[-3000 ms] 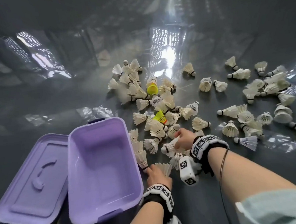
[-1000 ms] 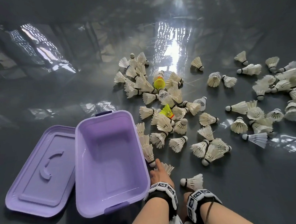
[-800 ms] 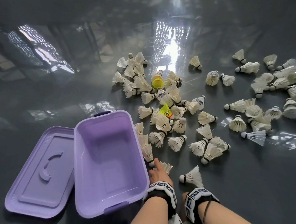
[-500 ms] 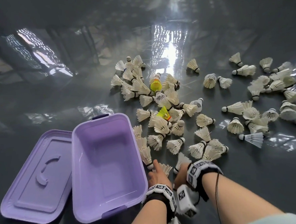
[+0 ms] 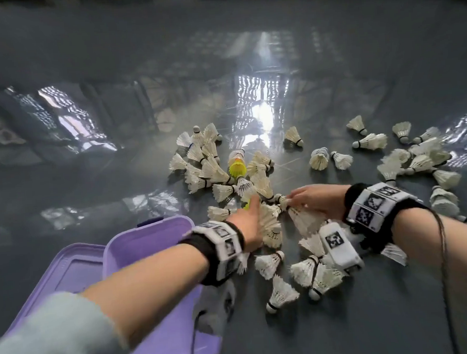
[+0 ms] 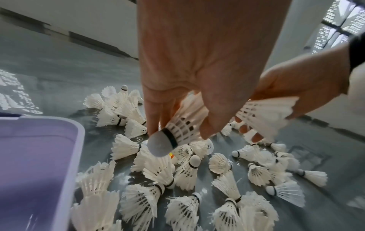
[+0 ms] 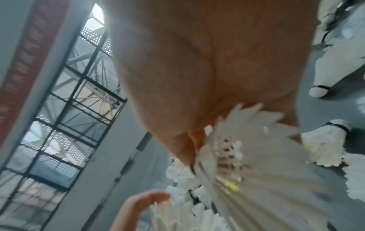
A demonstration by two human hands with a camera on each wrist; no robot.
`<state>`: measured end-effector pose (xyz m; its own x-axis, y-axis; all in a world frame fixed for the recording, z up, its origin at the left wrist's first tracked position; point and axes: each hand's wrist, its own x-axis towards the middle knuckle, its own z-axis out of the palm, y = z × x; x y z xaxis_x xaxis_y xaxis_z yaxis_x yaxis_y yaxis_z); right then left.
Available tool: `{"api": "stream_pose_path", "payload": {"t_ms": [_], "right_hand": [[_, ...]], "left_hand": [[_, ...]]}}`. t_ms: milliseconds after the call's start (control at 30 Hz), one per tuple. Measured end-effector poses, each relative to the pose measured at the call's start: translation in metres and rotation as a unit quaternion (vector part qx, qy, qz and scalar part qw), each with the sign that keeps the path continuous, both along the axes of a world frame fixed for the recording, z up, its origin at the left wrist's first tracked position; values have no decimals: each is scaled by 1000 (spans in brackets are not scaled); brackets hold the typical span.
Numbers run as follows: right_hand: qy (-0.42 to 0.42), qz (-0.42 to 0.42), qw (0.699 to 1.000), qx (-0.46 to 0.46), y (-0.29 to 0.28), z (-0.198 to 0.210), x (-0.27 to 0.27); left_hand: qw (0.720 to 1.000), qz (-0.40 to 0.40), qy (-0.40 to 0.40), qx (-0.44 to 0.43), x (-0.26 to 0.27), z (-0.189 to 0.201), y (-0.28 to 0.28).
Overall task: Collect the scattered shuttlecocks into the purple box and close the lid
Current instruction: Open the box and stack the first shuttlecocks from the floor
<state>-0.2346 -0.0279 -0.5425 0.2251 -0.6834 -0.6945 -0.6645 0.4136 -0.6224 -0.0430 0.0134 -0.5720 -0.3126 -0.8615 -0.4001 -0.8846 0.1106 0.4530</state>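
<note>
While box sits open, nothing visible inside, lid off beside it, left hand pinches one shuttlecock; right hand grips another. Dozens scattered on floor. Task barely started.

A glossy dark grey floor mirrors bright windows. Scattered over it lie many white shuttlecocks, thickest in a central heap, with a yellow shuttlecock among them. At the near left stands the open purple box, its lid flat beside it.
</note>
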Motion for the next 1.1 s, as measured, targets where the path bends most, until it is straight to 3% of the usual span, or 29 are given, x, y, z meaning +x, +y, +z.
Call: {"api": "stream_pose_path", "payload": {"t_ms": [133, 333, 533, 633, 800, 933, 967, 1000, 1033, 1100], "right_hand": [[-34, 88, 975, -202, 28, 2, 11], [-105, 114, 969, -191, 64, -18, 51], [-158, -59, 960, -222, 82, -37, 72], [-208, -74, 960, -174, 95, -33, 93], [-242, -94, 956, -134, 98, -27, 111], [-306, -254, 906, -141, 85, -35, 104], [-242, -255, 916, -193, 81, -45, 93], [-122, -188, 943, -245, 79, -59, 80], [14, -80, 962, -261, 80, -74, 65], [206, 122, 951, -193, 88, -107, 41]], "left_hand": [[994, -96, 15, -45, 40, 13, 32], [990, -81, 82, -76, 58, -10, 71], [989, -21, 147, -29, 61, -14, 97], [990, -77, 113, -43, 54, -14, 111], [979, -74, 185, -33, 45, -15, 124], [988, 19, 145, -53, 43, -23, 127], [987, 49, 150, -38, 43, -26, 126], [983, 75, 167, -21, 44, -30, 124], [978, 93, 186, -3, 44, -34, 124], [969, 115, 216, 30, 45, -38, 123]]}}
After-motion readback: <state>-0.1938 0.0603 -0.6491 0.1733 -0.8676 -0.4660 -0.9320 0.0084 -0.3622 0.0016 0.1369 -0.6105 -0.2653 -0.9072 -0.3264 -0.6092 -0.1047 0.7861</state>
